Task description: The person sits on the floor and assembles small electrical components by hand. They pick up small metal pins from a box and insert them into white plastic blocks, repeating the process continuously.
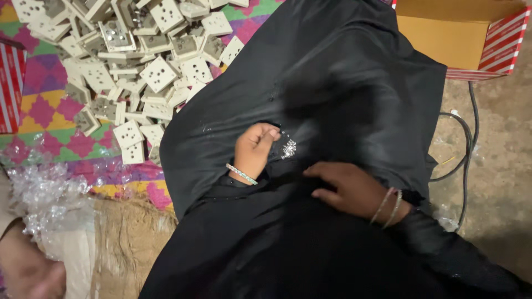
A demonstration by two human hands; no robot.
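Note:
My left hand (254,149) rests on the black cloth (332,83) over my lap, its fingers curled and pinched at a small heap of tiny shiny metal bits (288,148). Whether it grips any of them I cannot make out. A pale bangle circles that wrist. My right hand (349,188) lies flat on the dark cloth a little lower right, fingers spread and empty, with thin bangles on the wrist. The metal bits lie between the two hands, closer to the left one.
A big heap of white square socket plates (144,61) covers a bright patterned mat (44,111) at upper left. An open cardboard box (443,33) stands upper right. Black cable (468,149) runs over the bare floor. Crumpled clear plastic (44,194) lies lower left.

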